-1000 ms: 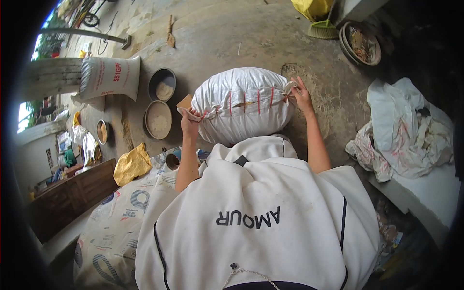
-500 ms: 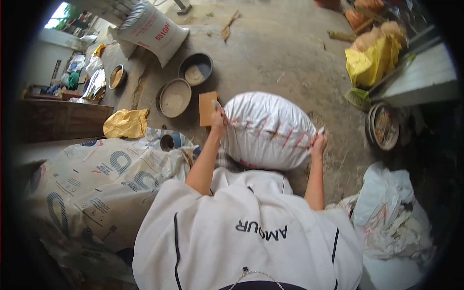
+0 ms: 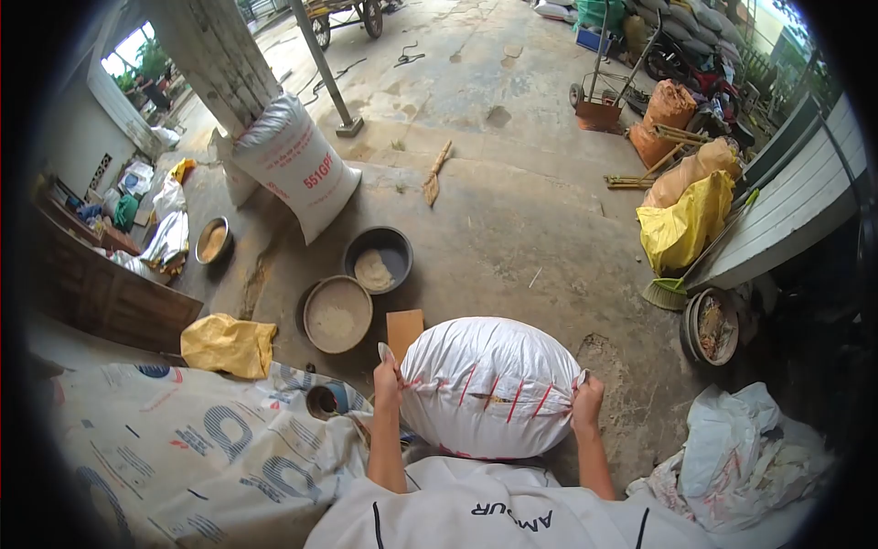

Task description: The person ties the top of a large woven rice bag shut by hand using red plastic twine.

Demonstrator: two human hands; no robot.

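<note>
A full white woven sack [image 3: 489, 371] stands close in front of my body, its top facing up at me. Red stitches cross the seam, and a small gap near the middle shows something brownish inside. My left hand [image 3: 388, 380] is closed round the sack's left corner, with the tip poking up above the fingers. At the opposite end, my right hand [image 3: 588, 403] grips the other corner. Just beyond my left hand, a flat brown board or box [image 3: 403, 329] is partly hidden behind the sack.
Left of the sack are a basin of pale meal [image 3: 337, 314], a dark basin [image 3: 378, 259] and a yellow cloth sack [image 3: 229, 345]. A large printed sack [image 3: 210, 439] lies near left. Farther off are an upright sack [image 3: 297, 165], a hand broom [image 3: 437, 174] and a yellow bag [image 3: 681, 224].
The head view has tilted up, so more of the yard shows and the sack sits lower in the picture. Both hands keep their hold on the sack's corners.
</note>
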